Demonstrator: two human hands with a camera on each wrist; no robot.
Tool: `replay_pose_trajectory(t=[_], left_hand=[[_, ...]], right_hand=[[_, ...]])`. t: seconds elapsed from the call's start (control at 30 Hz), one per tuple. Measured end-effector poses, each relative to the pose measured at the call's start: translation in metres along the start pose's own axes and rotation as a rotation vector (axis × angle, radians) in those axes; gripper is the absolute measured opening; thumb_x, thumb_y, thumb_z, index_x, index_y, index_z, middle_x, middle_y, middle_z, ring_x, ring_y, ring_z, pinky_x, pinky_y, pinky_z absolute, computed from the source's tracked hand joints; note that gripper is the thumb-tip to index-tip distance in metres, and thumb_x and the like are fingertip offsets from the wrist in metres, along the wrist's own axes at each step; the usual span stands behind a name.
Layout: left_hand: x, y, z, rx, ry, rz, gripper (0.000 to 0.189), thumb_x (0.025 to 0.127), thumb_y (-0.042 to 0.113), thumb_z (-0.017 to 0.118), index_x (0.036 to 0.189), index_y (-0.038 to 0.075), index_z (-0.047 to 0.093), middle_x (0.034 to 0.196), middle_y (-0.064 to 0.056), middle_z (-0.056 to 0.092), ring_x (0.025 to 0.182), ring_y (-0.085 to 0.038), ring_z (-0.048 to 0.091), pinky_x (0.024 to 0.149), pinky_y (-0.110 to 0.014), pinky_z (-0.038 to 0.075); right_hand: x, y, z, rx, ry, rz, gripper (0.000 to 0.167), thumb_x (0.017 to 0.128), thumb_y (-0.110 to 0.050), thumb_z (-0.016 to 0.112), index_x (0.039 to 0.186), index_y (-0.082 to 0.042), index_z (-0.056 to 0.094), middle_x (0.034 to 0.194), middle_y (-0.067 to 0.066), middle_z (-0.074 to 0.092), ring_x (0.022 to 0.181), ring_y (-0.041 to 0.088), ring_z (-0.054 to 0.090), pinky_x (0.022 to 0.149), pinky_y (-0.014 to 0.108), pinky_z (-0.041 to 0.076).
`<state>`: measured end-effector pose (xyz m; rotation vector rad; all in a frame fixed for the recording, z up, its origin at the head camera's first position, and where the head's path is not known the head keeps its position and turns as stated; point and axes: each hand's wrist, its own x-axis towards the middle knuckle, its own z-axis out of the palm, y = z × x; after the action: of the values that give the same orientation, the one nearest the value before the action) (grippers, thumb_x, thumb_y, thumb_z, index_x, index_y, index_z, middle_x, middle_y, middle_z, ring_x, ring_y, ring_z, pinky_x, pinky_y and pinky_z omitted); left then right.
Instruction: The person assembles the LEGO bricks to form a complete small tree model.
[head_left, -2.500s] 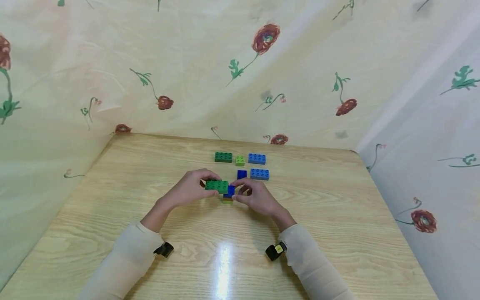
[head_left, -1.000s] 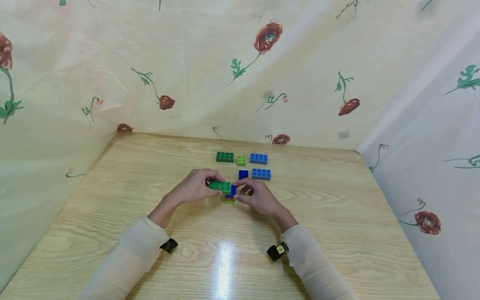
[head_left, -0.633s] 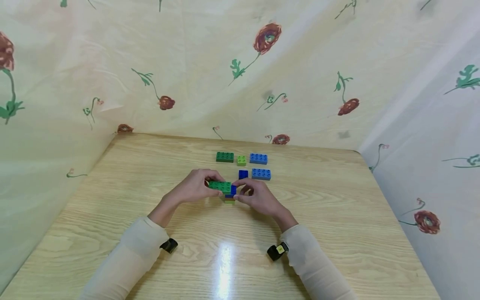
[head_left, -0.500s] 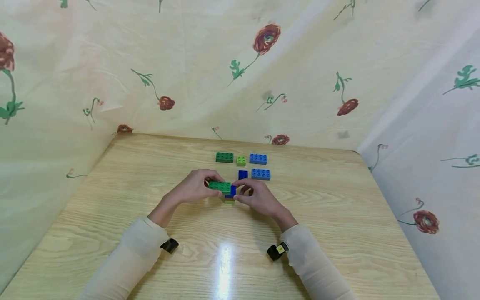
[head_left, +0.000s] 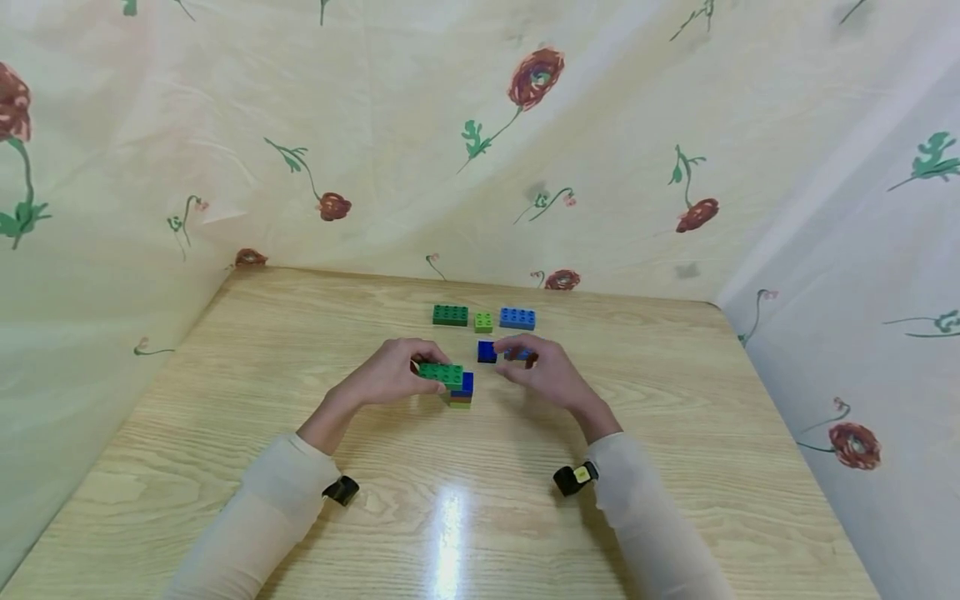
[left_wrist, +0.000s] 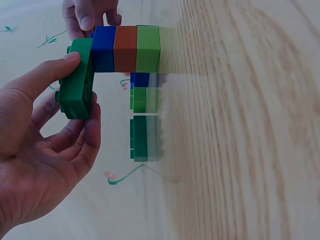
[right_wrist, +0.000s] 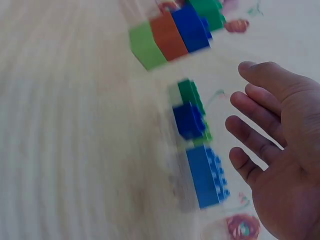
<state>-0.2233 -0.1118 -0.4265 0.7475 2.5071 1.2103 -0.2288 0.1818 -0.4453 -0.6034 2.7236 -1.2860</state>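
My left hand (head_left: 390, 373) pinches a long green toy brick (left_wrist: 77, 80) between thumb and fingers. That brick sits on top of a small tower, overhanging it to the left. Below it the tower has a dark blue brick (left_wrist: 103, 49), an orange-brown brick (left_wrist: 125, 49) and a light green brick (left_wrist: 148, 49) at the table. My right hand (head_left: 547, 373) is apart from the tower, fingers spread and loosely bent, holding nothing. Its fingertips hover close by a loose dark blue brick (head_left: 487, 352). A light blue brick (right_wrist: 204, 176) is partly hidden behind these fingers in the head view.
Farther back on the wooden table (head_left: 360, 517) lie a dark green brick (head_left: 450, 315), a small lime brick (head_left: 483, 322) and another light blue brick (head_left: 517, 317). A flowered cloth (head_left: 405, 150) hangs behind the table and along its sides.
The green brick and left hand shifted slightly right onto the tower early on, then stayed. The right hand has let go of the tower and moved right and back toward the loose blue bricks.
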Motion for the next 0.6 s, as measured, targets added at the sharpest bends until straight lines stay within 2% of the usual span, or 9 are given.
replay_pose_trajectory(t=[0.17, 0.33, 0.6], left_hand=[[0.000, -0.001, 0.000, -0.005, -0.001, 0.002, 0.031, 0.090, 0.020, 0.082, 0.119, 0.016, 0.073, 0.111, -0.001, 0.072, 0.101, -0.016, 0.064, 0.089, -0.036, 0.055], [-0.001, -0.001, 0.001, 0.000, -0.003, 0.001, 0.031, 0.089, 0.019, 0.082, 0.119, 0.015, 0.073, 0.111, -0.002, 0.071, 0.101, -0.016, 0.063, 0.088, -0.035, 0.054], [-0.001, -0.001, 0.001, 0.006, 0.000, 0.006, 0.030, 0.089, 0.020, 0.082, 0.118, 0.016, 0.073, 0.109, -0.002, 0.071, 0.100, -0.016, 0.063, 0.089, -0.035, 0.055]], right_hand=[[0.008, 0.020, -0.011, -0.028, 0.052, 0.050, 0.032, 0.097, -0.022, 0.074, 0.127, -0.012, 0.070, 0.125, 0.008, 0.071, 0.101, 0.027, 0.059, 0.082, 0.033, 0.048], [0.011, 0.038, -0.018, -0.016, 0.091, 0.118, 0.032, 0.098, -0.021, 0.072, 0.129, -0.011, 0.069, 0.131, 0.010, 0.068, 0.117, 0.028, 0.056, 0.089, 0.037, 0.047], [0.015, 0.056, -0.022, -0.031, 0.050, 0.214, 0.038, 0.098, -0.021, 0.071, 0.134, -0.011, 0.066, 0.140, 0.015, 0.060, 0.122, 0.033, 0.055, 0.105, 0.050, 0.049]])
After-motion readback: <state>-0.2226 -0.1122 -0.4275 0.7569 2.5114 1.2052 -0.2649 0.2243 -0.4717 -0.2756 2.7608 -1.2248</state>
